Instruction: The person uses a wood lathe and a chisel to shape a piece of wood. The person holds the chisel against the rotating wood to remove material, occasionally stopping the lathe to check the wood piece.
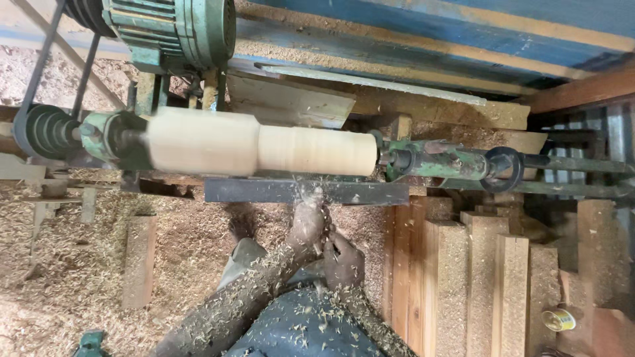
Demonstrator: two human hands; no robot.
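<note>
A pale wooden cylinder (264, 147) spins, blurred, on a green lathe, thicker at its left half and stepped down toward the right. Below it runs a dark metal tool rest (251, 191). My left hand (307, 223), coated in shavings, is closed on a turning tool at the rest, where chips fly up. Just behind it, my right hand (342, 261) grips the same tool's handle. The tool itself is almost wholly hidden by the hands. Both forearms are covered in sawdust.
A green motor (178, 30) sits above left, with a belt down to a stepped pulley (43, 129). The green tailstock (443, 160) holds the cylinder's right end. Several square wood blanks (476, 277) stand at right, a small yellow tin (559, 319) beside them. A loose block (139, 261) lies in the sawdust.
</note>
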